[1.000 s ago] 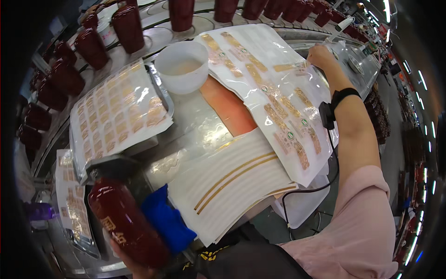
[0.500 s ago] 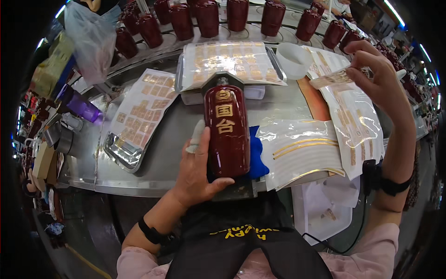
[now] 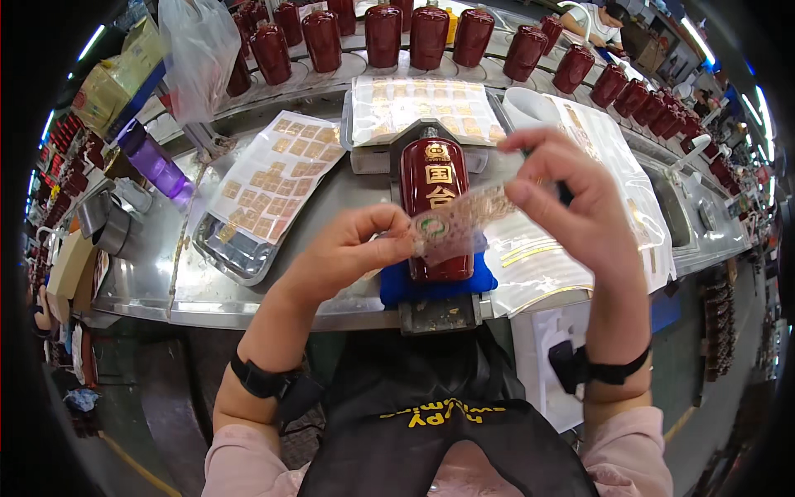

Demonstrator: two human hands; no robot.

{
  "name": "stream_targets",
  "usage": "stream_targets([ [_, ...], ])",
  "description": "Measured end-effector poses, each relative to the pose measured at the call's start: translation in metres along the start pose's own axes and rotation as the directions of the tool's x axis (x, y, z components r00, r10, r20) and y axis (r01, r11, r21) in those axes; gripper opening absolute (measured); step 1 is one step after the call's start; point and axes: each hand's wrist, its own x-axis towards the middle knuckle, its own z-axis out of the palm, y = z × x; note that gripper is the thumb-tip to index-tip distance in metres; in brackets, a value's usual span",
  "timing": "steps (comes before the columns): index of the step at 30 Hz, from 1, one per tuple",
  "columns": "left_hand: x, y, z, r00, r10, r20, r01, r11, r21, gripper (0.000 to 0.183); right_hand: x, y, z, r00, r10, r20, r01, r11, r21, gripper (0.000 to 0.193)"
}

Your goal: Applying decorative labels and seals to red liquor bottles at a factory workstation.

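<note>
Between my two hands stretches a clear decal strip (image 3: pixel 451 230) with gold and green printing. My left hand (image 3: pixel 352 248) pinches its left end between thumb and fingers, and my right hand (image 3: pixel 571 199) grips the other end. Behind the strip a glossy dark red bottle (image 3: pixel 443 268) with gold characters leans back in a dark holder (image 3: pixel 439 319), its neck pointing away from me. The strip covers part of the bottle's lower half; whether the two touch I cannot tell. Blue cloth (image 3: pixel 397 286) lies under the bottle's base.
Sheets of gold decals (image 3: pixel 286 157) rest on a metal tray (image 3: pixel 236 257) to the left, with another decal sheet (image 3: pixel 422 108) behind the bottle. A white bowl (image 3: pixel 530 108) and strip sheets (image 3: pixel 538 265) are at right. Red bottles (image 3: pixel 426 41) line a conveyor at the back.
My left hand has let go of the bottle and now pinches the strip's left end. My right hand has brought the strip from the right sheets to in front of the bottle.
</note>
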Motion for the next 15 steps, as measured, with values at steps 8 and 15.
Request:
stream_targets([
  [8, 0.007, -0.03, -0.002, 0.995, -0.075, -0.07, 0.073, 0.997, -0.025, 0.022, -0.053, 0.066, 0.049, 0.94, 0.332, -0.077, -0.307, 0.923, 0.233, 0.019],
  [15, 0.015, -0.036, 0.003, 0.971, -0.06, -0.232, 0.089, 0.989, 0.116, 0.027, -0.056, 0.083, 0.052, 0.937, 0.326, -0.123, -0.291, 0.927, 0.239, 0.019],
])
